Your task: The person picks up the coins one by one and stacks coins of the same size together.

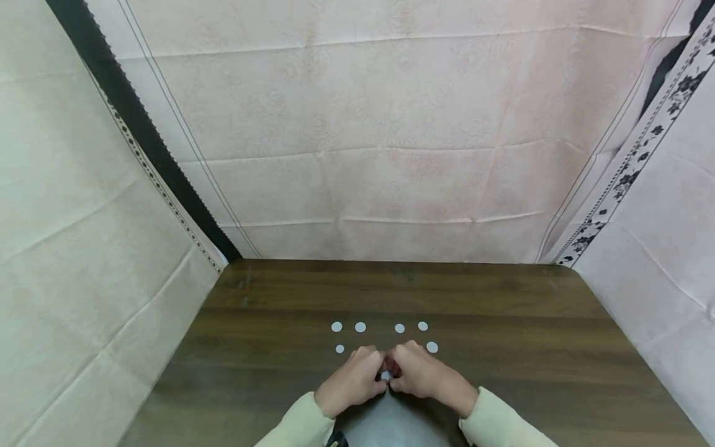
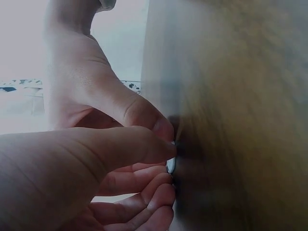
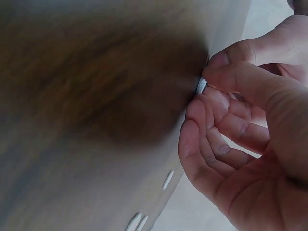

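Note:
A small white disc [image 1: 385, 375] lies flat on the brown wooden table [image 1: 268, 372], ringed by both hands. My left hand [image 1: 353, 380] comes in from the left, thumb and curled fingertips at the disc's edge. From the opposite side my right hand [image 1: 423, 375] holds the same disc, its fingers bent around it. Close up in the left wrist view, the disc [image 2: 171, 162] shows as a thin pale sliver beside the thumb tips. The right wrist view has the disc [image 3: 201, 85] partly hidden by fingers, right at the table surface.
Several more white discs lie ahead of the hands, among them a front left disc [image 1: 339, 349] and a front right disc [image 1: 432, 347] close to the right knuckles. Pale cloth [image 1: 391, 124] hangs behind the table's far edge and along both sides.

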Motion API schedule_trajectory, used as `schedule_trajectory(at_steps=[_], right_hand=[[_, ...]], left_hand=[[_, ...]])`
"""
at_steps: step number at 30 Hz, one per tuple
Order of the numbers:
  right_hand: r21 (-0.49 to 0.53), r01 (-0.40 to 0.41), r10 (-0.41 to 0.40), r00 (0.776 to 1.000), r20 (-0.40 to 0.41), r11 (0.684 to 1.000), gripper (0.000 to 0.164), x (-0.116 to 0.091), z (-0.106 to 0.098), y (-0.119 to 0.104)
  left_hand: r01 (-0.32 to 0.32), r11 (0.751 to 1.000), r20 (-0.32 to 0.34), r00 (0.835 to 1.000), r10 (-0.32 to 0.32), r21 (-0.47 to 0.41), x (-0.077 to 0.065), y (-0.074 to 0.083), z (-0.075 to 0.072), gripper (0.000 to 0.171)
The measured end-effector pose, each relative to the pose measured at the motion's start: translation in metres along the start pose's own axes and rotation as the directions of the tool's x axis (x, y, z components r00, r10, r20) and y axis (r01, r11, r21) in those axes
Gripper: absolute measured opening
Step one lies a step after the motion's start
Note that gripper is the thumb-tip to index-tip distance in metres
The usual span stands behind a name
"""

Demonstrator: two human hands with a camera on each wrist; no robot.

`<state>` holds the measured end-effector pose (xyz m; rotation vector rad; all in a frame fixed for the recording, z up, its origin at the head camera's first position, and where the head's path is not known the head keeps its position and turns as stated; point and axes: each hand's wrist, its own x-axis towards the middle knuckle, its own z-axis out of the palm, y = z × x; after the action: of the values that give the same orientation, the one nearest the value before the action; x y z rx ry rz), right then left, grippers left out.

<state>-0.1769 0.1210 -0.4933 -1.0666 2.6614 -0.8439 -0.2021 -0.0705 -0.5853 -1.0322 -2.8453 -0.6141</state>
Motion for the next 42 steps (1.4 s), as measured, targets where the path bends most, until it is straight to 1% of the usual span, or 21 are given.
schedule_trajectory(at_steps=[4,7,9,12,14,16,17,19,22,24,25,29,30,31,32,36,37,38,42], right_hand=[[-0.002,0.013,-0.013,1.000,0.004,1.000,0.014,0.003,0.003,-0.005],[-0.010,0.024,-0.024,1.000,0.001,1.000,0.014,0.004,0.006,-0.009],[-0.010,0.025,-0.025,1.000,0.006,1.000,0.015,0.006,0.007,-0.012],[0.001,0.019,-0.019,1.000,0.017,1.000,0.015,0.008,0.010,-0.015],[0.004,0.014,-0.014,1.000,0.023,1.000,0.015,0.010,0.011,-0.017],[-0.008,0.009,-0.008,1.000,0.023,1.000,0.014,0.012,0.013,-0.018],[-0.014,0.009,-0.009,1.000,0.020,1.000,0.014,0.013,0.014,-0.018],[-0.021,0.006,-0.005,1.000,0.018,1.000,0.014,0.015,0.015,-0.018],[-0.021,0.009,-0.009,1.000,0.015,1.000,0.015,0.016,0.016,-0.019],[-0.016,0.006,-0.006,1.000,0.017,1.000,0.015,0.017,0.016,-0.020],[-0.014,0.007,-0.007,1.000,0.018,1.000,0.015,0.018,0.016,-0.020],[-0.004,0.003,-0.003,1.000,0.021,1.000,0.013,0.018,0.016,-0.020],[-0.001,0.002,-0.002,1.000,0.022,1.000,0.013,0.018,0.015,-0.020],[0.001,0.002,-0.002,1.000,0.024,1.000,0.013,0.018,0.015,-0.020],[0.004,0.001,-0.001,1.000,0.027,1.000,0.013,0.018,0.014,-0.021],[0.020,-0.010,0.009,0.999,0.042,1.000,0.010,0.015,0.006,-0.023],[0.018,-0.014,0.013,0.999,0.043,1.000,0.009,0.014,0.004,-0.023],[0.016,-0.019,0.018,0.999,0.043,1.000,0.009,0.013,0.001,-0.022],[-0.019,-0.026,0.027,0.999,0.029,0.999,0.010,0.006,-0.010,-0.015]], left_hand=[[-0.002,1.000,-0.014,1.000,0.002,0.002,-0.009,-0.003,-0.001,0.029],[-0.003,1.000,-0.022,1.000,0.003,-0.020,-0.015,-0.004,-0.004,0.030],[-0.016,0.999,-0.030,0.999,0.014,-0.047,-0.019,-0.002,-0.010,0.031],[-0.061,0.997,-0.054,0.997,0.057,-0.057,-0.026,0.004,-0.024,0.030],[-0.061,0.996,-0.042,0.997,0.058,-0.066,-0.030,0.009,-0.036,0.026],[-0.046,0.996,-0.030,0.999,0.044,-0.071,-0.032,0.009,-0.039,0.023],[-0.024,0.996,-0.014,1.000,0.023,-0.088,-0.033,0.007,-0.039,0.022],[0.007,0.996,0.005,1.000,-0.006,-0.094,-0.033,0.001,-0.033,0.023],[0.002,0.997,-0.014,1.000,-0.003,-0.073,-0.033,-0.013,-0.017,0.028],[-0.012,0.998,-0.035,0.999,0.010,-0.067,-0.034,-0.015,-0.016,0.030],[-0.011,0.997,-0.033,0.999,0.009,-0.070,-0.035,-0.012,-0.022,0.029],[0.057,0.992,0.030,0.998,-0.054,-0.110,-0.039,0.021,-0.064,0.023],[0.068,0.991,0.041,0.997,-0.063,-0.117,-0.040,0.028,-0.073,0.022],[0.049,0.994,0.036,0.998,-0.046,-0.094,-0.041,0.026,-0.072,0.020],[0.050,0.994,0.032,0.998,-0.047,-0.098,-0.041,0.028,-0.074,0.020],[0.034,0.993,0.004,0.999,-0.034,-0.111,-0.044,0.027,-0.074,0.020],[0.039,0.993,0.002,0.999,-0.039,-0.109,-0.044,0.028,-0.075,0.020],[0.071,0.989,0.021,0.997,-0.069,-0.128,-0.044,0.037,-0.085,0.021],[0.080,0.991,0.024,0.997,-0.078,-0.110,-0.044,0.041,-0.086,0.019]])
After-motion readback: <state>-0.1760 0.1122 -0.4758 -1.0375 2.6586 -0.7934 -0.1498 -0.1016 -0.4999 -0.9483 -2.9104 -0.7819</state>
